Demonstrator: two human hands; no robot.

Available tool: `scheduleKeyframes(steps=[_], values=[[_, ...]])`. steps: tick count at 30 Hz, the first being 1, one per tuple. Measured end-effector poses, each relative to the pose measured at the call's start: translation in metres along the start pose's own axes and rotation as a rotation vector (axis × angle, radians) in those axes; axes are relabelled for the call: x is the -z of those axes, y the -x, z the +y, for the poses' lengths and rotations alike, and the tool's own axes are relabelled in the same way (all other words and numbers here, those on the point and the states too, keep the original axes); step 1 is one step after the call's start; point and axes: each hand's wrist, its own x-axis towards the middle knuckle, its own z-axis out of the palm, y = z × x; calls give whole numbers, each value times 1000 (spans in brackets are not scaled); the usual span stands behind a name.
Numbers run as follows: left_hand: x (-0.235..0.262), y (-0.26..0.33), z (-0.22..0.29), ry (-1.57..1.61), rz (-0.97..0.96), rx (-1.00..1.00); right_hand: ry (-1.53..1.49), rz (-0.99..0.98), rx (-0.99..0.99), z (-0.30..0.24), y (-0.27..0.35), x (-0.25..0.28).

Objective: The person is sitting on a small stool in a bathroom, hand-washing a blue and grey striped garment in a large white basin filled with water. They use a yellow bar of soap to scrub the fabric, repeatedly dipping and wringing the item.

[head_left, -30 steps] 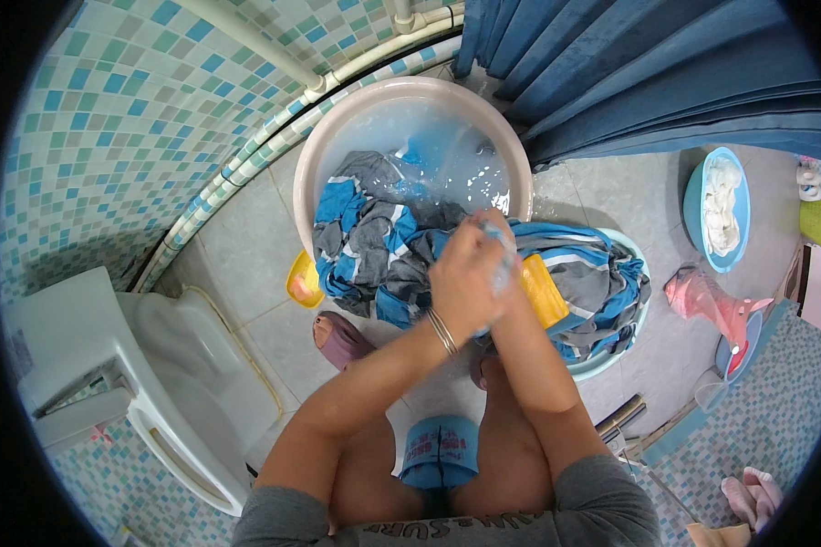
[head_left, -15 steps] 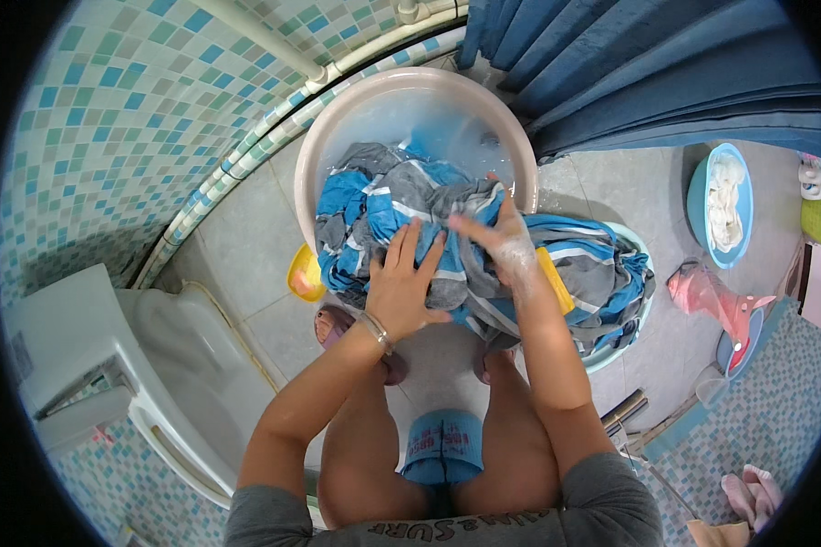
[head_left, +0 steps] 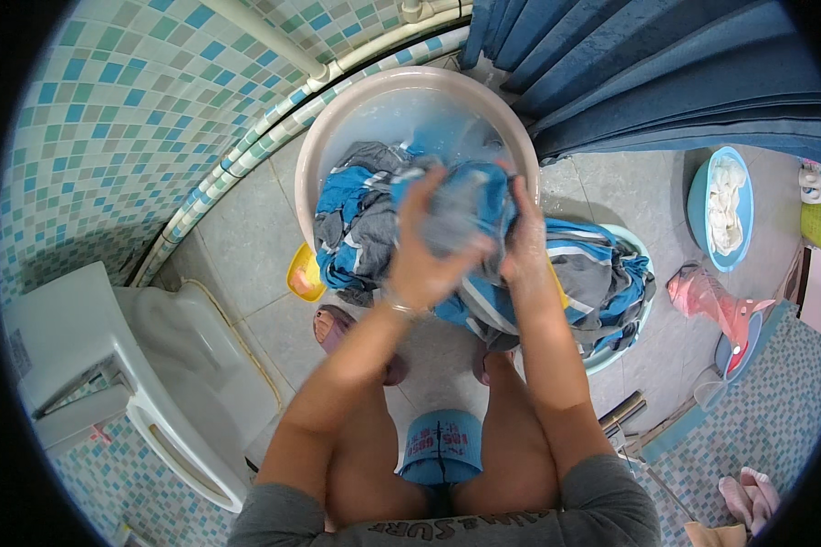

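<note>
A large blue, grey and white striped cloth (head_left: 360, 242) lies bunched in a round pale pink basin (head_left: 307, 173) of cloudy water and hangs over its near rim. My left hand (head_left: 426, 260), blurred by motion, curls its fingers and thumb around a raised wad of it. My right hand (head_left: 525, 235) grips the wad's other side, thumb toward me. More of the striped cloth fills a pale basin (head_left: 643, 251) at the right. A yellow flat-sided object (head_left: 559, 288) there is mostly behind my right forearm.
A yellow dish (head_left: 303, 273) sits left of the pink basin. Blue curtains (head_left: 648, 82) hang at the far right, above a blue basin (head_left: 698, 205) with white cloth. A pink bag-like item (head_left: 707, 296) lies nearer. A squat toilet (head_left: 201, 346) is at the left.
My hands have come together and lifted part of the cloth into a wad between them. My left hand has moved slightly right and turned from lying flat to curled.
</note>
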Motion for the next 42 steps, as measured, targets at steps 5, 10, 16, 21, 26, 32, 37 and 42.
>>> scheduleKeyframes(steps=[5,10,16,21,26,32,37,42], values=[[-55,-33,-32,48,88,134,254,172,153,29,-10,21],[-41,-16,-13,-23,-82,-212,5,69,32,5,4,-8],[-40,-39,-28,49,204,270,417,45,307,47,-1,9],[-48,-5,-3,-222,31,-221,615,-93,495,33,-28,57],[-48,-10,-35,-167,87,-18,538,115,199,51,-5,16],[-56,-8,4,-317,53,-309,-160,-317,-26,30,-7,23],[-15,-30,-45,6,-136,98,225,215,-79,27,10,-9],[55,-31,-48,-307,-557,101,128,-173,28,-17,26,-12]])
